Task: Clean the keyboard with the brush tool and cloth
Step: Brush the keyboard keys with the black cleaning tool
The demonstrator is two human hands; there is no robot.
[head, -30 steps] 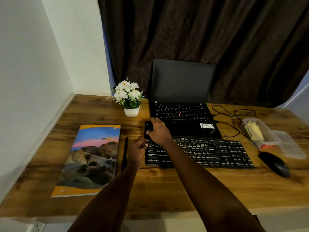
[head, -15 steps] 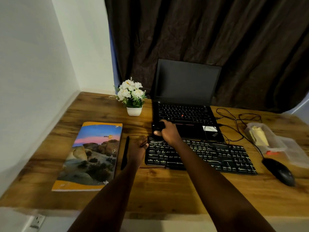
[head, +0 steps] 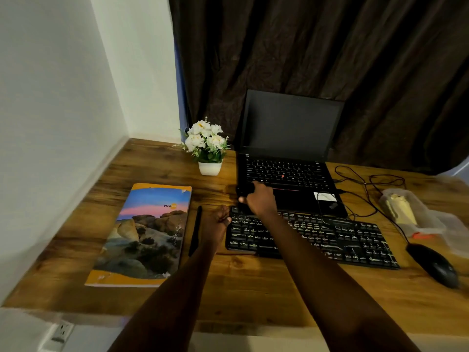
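Observation:
The black keyboard (head: 330, 240) lies on the wooden desk (head: 253, 295) in front of an open black laptop (head: 286, 174). My right hand (head: 260, 200) grips a small black brush tool (head: 244, 191) at the keyboard's far left corner, over the laptop's front edge. My left hand (head: 217, 221) sits at the keyboard's left edge with its fingers curled against it. A yellowish cloth-like thing (head: 401, 209) lies in a clear plastic container (head: 429, 224) at the right.
A black pen (head: 195, 232) and a large book (head: 147, 235) lie left of my left hand. A white flower pot (head: 209, 153) stands left of the laptop. A black mouse (head: 435, 265) and its cables (head: 360, 189) are at the right. A wall runs along the left.
My right hand with the brush has shifted a little to the right along the keyboard's far edge. My left hand stays at the keyboard's left edge. The camera view has shifted.

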